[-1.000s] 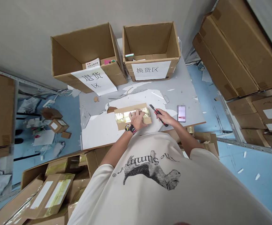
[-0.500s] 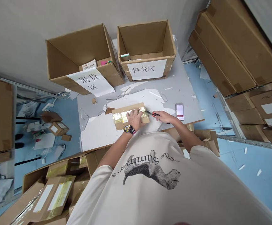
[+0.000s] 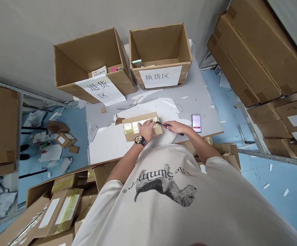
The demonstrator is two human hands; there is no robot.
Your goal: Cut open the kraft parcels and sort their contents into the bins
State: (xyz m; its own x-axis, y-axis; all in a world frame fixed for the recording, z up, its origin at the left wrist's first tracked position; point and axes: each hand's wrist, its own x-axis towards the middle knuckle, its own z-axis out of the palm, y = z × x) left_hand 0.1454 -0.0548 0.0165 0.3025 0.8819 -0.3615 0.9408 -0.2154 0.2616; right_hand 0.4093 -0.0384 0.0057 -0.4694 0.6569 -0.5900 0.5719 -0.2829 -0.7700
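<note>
- My right hand (image 3: pixel 176 127) is clenched around a red-and-black utility knife (image 3: pixel 165 125). Compared with the earlier frame, the knife has swung from a steep tilt to lying almost flat, and my hand has moved closer in.
- The knife's tip now sits at the right end of the shiny gold packing tape (image 3: pixel 129 128), so the blade has gone from clear of the tape to right at it.
- My left hand (image 3: pixel 145 130) presses palm-down on a brown rectangular cardboard parcel (image 3: pixel 127 137), fingers spread, not gripping it. A black wristwatch (image 3: pixel 140 140) shows on that wrist.
- The parcel lies on a white paper sheet (image 3: pixel 107 145) on the grey desk (image 3: pixel 202 102), near the edge in front of me, and it has not visibly shifted.
- A smartphone (image 3: pixel 196 123) with a lit screen lies on the desk to the right, just beyond my right hand.
- Two open brown cardboard boxes (image 3: pixel 86 58) (image 3: pixel 158 44) stand at the far end of the desk, each with a white paper sign in Chinese.
</note>
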